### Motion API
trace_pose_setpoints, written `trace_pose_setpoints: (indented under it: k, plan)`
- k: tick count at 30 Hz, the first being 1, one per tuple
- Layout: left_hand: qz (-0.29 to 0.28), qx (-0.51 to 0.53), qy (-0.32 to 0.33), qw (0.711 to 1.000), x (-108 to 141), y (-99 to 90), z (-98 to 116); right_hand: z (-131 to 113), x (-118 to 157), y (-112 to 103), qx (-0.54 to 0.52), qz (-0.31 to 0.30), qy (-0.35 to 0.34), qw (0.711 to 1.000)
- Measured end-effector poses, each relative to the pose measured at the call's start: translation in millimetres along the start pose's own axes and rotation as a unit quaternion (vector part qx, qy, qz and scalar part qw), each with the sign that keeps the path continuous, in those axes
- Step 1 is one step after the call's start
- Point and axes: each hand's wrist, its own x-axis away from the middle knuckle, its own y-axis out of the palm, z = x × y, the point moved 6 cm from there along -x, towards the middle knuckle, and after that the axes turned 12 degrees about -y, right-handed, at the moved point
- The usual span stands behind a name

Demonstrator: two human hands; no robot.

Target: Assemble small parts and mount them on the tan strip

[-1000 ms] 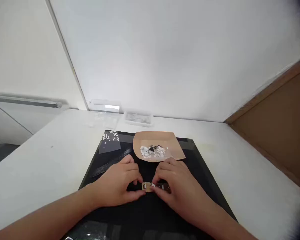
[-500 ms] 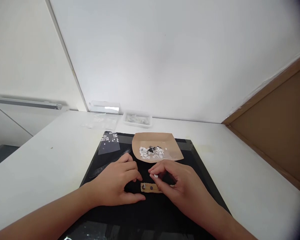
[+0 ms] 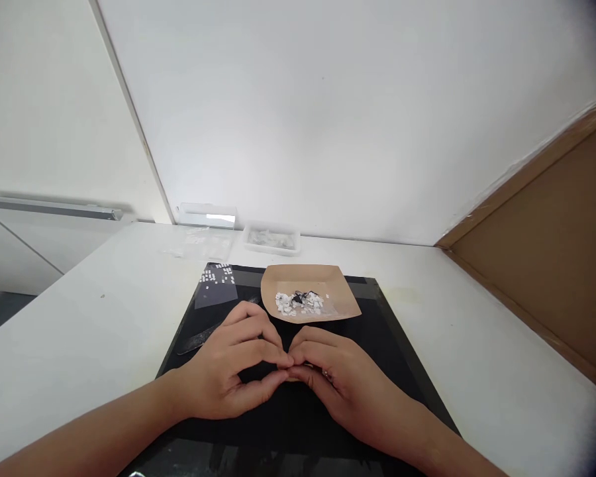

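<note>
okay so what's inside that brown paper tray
The brown paper tray holds a loose heap of small white pieces, with some black scraps among them. Whatever the heap covers can't be seen.

L forearm [image 3: 99, 427] & R forearm [image 3: 442, 437] bare, angled in fr. lower corners, L hand [image 3: 228, 370] & R hand [image 3: 345, 377] brought together nr ctr, fingertips [image 3: 284, 360] meeting, thumbs [image 3: 261, 392] low, other fingers curled, backs up.

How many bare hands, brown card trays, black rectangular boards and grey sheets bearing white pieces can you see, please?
Bare left hand and right hand: 2
Brown card tray: 1
Black rectangular board: 1
Grey sheet bearing white pieces: 1
Total: 5
</note>
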Motion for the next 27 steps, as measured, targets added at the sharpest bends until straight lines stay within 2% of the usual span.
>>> trace_pose_setpoints:
  k: [3,14,27]
  plan:
    - [-0.016,0.001,0.017,1.000,-2,1.4,3,-1,-1,1,-0.009,-0.013,0.003,1.000]
    - [0.015,-0.011,0.007,1.000,-2,-2.1,1,-1,-3,-6,-0.012,0.005,0.000,1.000]
    - [-0.013,-0.009,-0.063,0.998,2,2.5,-6,-2,-3,-4,-0.014,0.008,0.029,0.999]
